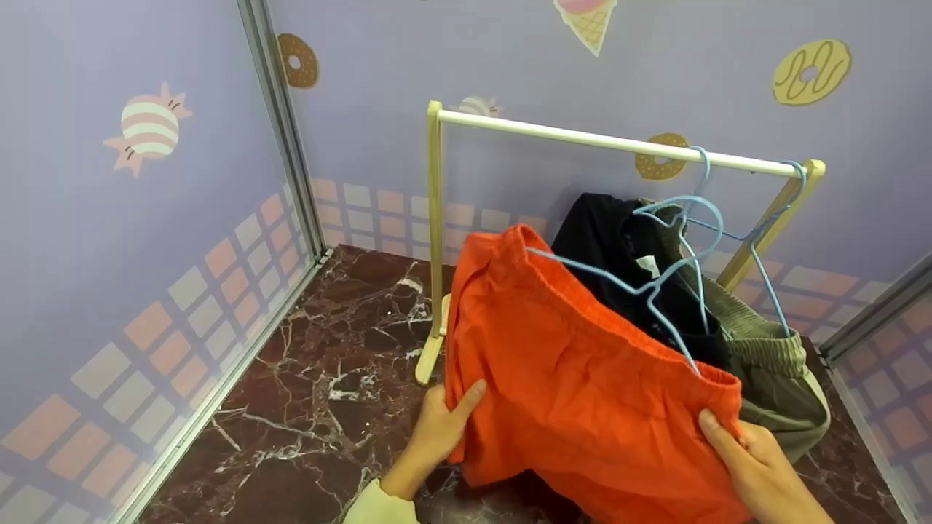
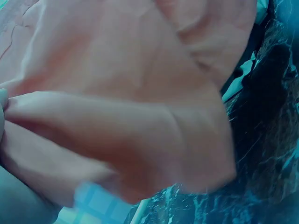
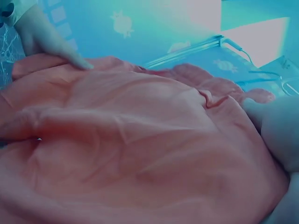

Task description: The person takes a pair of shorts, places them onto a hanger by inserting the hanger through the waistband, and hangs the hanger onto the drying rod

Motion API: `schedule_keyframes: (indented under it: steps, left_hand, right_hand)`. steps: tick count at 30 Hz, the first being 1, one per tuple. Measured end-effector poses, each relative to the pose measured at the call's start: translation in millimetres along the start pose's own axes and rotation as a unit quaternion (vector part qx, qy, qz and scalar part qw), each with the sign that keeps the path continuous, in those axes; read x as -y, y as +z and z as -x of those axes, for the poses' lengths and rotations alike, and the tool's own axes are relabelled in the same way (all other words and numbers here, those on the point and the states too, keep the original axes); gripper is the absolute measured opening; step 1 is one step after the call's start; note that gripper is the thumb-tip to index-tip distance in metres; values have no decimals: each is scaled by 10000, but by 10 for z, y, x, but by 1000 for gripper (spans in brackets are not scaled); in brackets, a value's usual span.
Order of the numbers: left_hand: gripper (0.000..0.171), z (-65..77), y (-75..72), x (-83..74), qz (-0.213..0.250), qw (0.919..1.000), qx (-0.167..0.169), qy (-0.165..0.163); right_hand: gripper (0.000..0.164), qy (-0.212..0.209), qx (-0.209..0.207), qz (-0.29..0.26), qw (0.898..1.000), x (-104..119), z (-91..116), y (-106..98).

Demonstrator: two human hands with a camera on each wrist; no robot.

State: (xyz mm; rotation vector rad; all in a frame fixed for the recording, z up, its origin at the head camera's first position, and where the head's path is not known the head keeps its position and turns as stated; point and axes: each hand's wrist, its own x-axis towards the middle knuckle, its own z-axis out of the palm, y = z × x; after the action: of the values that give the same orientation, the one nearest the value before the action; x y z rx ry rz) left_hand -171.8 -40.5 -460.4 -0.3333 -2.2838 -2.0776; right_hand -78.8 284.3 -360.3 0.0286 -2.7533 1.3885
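Note:
Orange shorts with an elastic waistband hang spread between my two hands in the head view. My left hand grips their left side, thumb on the front. Near the right end of the waistband, my right hand pinches the fabric, its fingers mostly hidden behind it. A light blue hanger sits inside the waistband, and its hook stands free below the rail. The same shorts fill much of the left wrist view. In the right wrist view, the left hand shows across the shorts.
A rack with a white rail and wooden posts stands behind the shorts. Black bottoms and olive bottoms hang on blue hangers at its right end. Patterned walls enclose the dark marbled floor.

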Motion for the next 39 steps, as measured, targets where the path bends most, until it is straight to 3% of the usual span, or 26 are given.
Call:
schedule_keyframes:
  steps: [3,7,11,17,23,30,39]
  left_hand:
    - [24,6,35,33,195,9997,92,-129]
    - [29,-29,96,197,410,9989,117,-195]
    - [30,-53,137,341,374,9984,344,-238]
    - [42,-29,161,400,103,9951,955,-246]
    - [34,-12,182,351,359,9880,1396,-545]
    - [25,70,161,136,516,9870,1467,-394]
    - [19,100,178,124,565,9869,1479,-313]
  right_hand:
    - [38,401,-160,-249,9988,68,-25,22]
    - [43,731,-126,-742,9945,146,-61,45]
    - [42,588,-137,-937,9938,225,-99,86]
    - [44,518,-115,-1084,9927,327,-182,129]
    - [47,605,-54,-1319,9894,398,-293,172]
    - [47,399,-206,-1453,9884,453,-454,241]
    - [51,126,-141,-1278,9916,506,-623,313]
